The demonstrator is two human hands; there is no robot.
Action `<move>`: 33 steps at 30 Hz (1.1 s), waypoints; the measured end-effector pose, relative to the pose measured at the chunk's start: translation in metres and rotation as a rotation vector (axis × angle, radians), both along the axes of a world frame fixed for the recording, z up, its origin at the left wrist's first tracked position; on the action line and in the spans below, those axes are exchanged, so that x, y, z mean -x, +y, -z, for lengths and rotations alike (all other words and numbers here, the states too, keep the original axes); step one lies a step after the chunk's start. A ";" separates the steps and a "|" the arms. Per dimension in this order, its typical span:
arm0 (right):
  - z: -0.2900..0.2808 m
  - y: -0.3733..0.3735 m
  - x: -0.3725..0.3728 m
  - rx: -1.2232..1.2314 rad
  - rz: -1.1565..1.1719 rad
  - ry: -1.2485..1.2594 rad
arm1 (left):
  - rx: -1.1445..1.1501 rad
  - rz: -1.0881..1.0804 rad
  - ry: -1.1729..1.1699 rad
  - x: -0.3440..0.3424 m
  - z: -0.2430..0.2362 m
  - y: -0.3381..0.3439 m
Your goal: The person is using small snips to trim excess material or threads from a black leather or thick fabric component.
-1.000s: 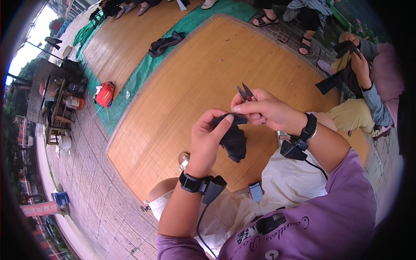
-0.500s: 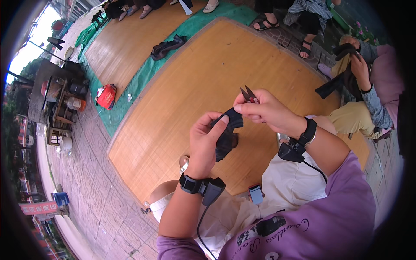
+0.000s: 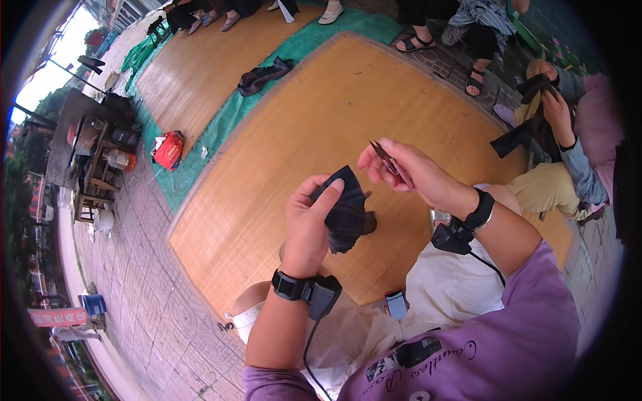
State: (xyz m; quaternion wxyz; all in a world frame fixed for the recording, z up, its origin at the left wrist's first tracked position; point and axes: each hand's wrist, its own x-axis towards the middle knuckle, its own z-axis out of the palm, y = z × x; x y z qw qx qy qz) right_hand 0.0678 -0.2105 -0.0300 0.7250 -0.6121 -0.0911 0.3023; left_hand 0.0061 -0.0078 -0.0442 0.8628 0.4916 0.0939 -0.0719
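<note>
My left hand (image 3: 309,212) pinches a dark piece of cloth (image 3: 344,212) between thumb and fingers, and the cloth hangs down over the wooden board. Just right of it, my right hand (image 3: 406,171) is closed around a small pair of thread snips (image 3: 388,159), blades pointing up and to the left. The right fingertips are near the cloth's upper edge but apart from it. The cloth's lower part is bunched, and its exact kind is hard to tell.
Below my hands lies a large wooden board (image 3: 348,100) over green sheeting (image 3: 194,157). A phone (image 3: 396,305) rests by my lap. A red packet (image 3: 167,150) and dark cloth (image 3: 265,75) lie beyond. At right another person's hand (image 3: 556,110) holds dark fabric.
My right hand has let go of the cloth and drawn slightly away, the snips turning in its grip. The cloth now hangs from my left hand alone, spread flatter.
</note>
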 end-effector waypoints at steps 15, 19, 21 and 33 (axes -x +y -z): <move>-0.003 0.003 0.003 0.182 -0.190 -0.247 | -0.190 0.050 -0.071 0.000 -0.003 0.006; -0.003 -0.001 0.008 0.234 -0.187 -0.311 | -0.313 0.069 -0.161 0.000 0.015 0.004; -0.009 -0.002 0.010 0.254 -0.182 -0.343 | -0.298 0.091 -0.145 0.002 0.012 0.002; -0.019 -0.002 0.010 0.303 -0.177 -0.361 | -0.319 0.188 -0.147 0.001 0.006 0.007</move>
